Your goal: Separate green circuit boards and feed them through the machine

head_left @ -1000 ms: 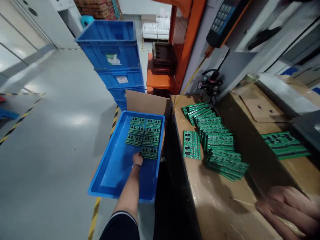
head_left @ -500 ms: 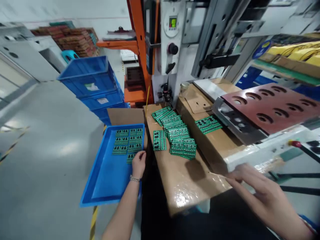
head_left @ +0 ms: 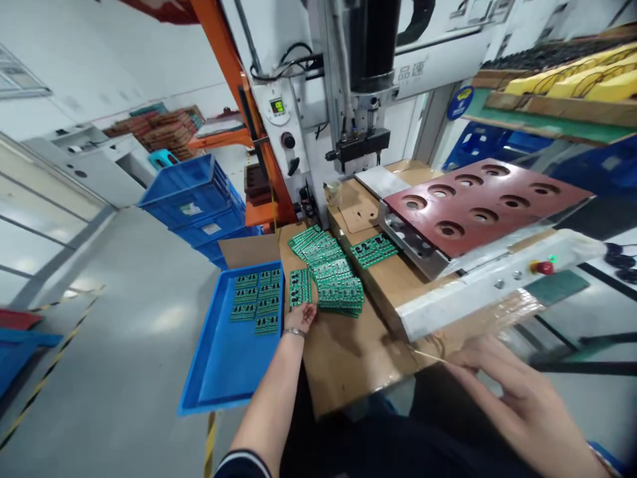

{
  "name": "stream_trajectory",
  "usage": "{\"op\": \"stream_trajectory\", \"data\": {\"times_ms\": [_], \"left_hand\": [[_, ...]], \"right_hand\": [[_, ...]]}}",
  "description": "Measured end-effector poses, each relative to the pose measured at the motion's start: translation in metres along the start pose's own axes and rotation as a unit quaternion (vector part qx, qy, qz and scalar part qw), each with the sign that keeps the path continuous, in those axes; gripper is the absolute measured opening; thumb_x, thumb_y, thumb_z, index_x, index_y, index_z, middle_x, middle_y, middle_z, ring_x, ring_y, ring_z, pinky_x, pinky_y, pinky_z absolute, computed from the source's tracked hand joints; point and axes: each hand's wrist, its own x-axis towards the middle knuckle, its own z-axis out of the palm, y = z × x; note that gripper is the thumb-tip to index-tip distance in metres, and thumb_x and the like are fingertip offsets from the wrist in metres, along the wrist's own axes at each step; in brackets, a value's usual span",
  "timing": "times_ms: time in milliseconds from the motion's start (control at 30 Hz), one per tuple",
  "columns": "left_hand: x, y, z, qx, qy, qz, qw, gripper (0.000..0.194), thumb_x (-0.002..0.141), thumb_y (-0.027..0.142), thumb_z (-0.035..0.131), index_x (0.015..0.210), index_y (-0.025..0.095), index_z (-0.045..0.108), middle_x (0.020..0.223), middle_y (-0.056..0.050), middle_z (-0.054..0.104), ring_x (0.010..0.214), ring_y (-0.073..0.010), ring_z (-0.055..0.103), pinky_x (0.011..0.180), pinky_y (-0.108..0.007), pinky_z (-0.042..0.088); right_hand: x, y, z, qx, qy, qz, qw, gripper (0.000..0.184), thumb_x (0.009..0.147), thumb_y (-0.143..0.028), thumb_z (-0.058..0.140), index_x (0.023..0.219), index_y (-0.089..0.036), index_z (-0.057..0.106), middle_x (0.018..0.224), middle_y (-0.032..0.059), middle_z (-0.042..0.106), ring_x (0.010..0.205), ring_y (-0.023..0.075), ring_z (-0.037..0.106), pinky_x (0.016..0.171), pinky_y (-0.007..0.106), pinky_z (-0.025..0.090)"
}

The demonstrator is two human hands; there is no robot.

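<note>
My left hand (head_left: pixel 300 318) has its fingers curled at the lower edge of a single green circuit board (head_left: pixel 300 285) on the cardboard-covered surface (head_left: pixel 348 372). Part of that edge is hidden behind the fingers. Just right of it lies a fanned-out pile of circuit boards (head_left: pixel 334 271). In my right hand (head_left: pixel 507 385), thumb and finger pinch a thin pale stick (head_left: pixel 428 356), its tip pointing left over the cardboard. A blue tray (head_left: pixel 212 372), left of my left arm, holds several circuit boards (head_left: pixel 245 294) in two columns.
A reddish-brown fixture plate (head_left: pixel 478 202) with round-ended cutouts stands on the machine at right, near a red knob (head_left: pixel 545 267). Another circuit board (head_left: pixel 374 250) lies on the raised cardboard ledge. Stacked blue crates (head_left: pixel 186 192) stand behind the tray. The machine head (head_left: pixel 361 146) hangs above.
My left hand has moved from the tray rightward to the single circuit board on the cardboard. A circuit board it was touching now lies uncovered in the tray. My right hand keeps the stick.
</note>
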Motion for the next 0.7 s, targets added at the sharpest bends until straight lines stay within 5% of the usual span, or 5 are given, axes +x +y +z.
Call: {"op": "stream_trajectory", "data": {"times_ms": [167,400,533,700], "left_hand": [[-0.016,-0.002,-0.008,0.039,0.047,0.077,0.995,0.031,0.087,0.03,0.056,0.115,0.017,0.056,0.112,-0.009,0.061,0.089,-0.0206,0.062,0.072,-0.04,0.054],[-0.076,0.015,-0.082,0.033,0.087,0.223,0.97,0.03,0.087,0.03,0.055,0.113,0.016,0.056,0.108,-0.008,0.061,0.084,-0.0188,0.062,0.068,-0.037,0.054],[-0.139,0.018,-0.114,0.028,0.014,0.252,0.967,0.015,0.086,0.026,0.057,0.096,0.015,0.058,0.088,-0.003,0.064,0.073,-0.0162,0.064,0.065,-0.035,0.054],[-0.235,-0.01,-0.105,0.056,-0.145,0.228,0.961,0.02,0.069,0.026,0.072,0.073,0.018,0.055,0.072,-0.001,0.068,0.069,-0.021,0.069,0.065,-0.035,0.056]], "right_hand": [[-0.005,-0.001,-0.011,0.004,0.026,-0.02,0.999,0.006,0.085,-0.022,0.056,0.089,-0.022,0.06,0.078,0.0024,0.057,0.074,0.0136,0.055,0.063,0.024,0.047],[-0.015,-0.02,-0.01,0.033,0.038,-0.061,0.997,0.009,0.085,-0.018,0.054,0.088,-0.021,0.061,0.084,0.0049,0.059,0.076,0.0142,0.058,0.065,0.026,0.049],[-0.019,-0.039,-0.009,0.045,0.03,-0.114,0.992,0.011,0.084,-0.013,0.053,0.087,-0.021,0.061,0.077,0.0026,0.059,0.071,0.0133,0.055,0.064,0.027,0.047],[-0.027,-0.066,-0.006,0.045,0.04,-0.186,0.981,0.018,0.081,-0.007,0.053,0.093,-0.019,0.06,0.077,0.0021,0.058,0.073,0.0127,0.051,0.065,0.028,0.043]]}}
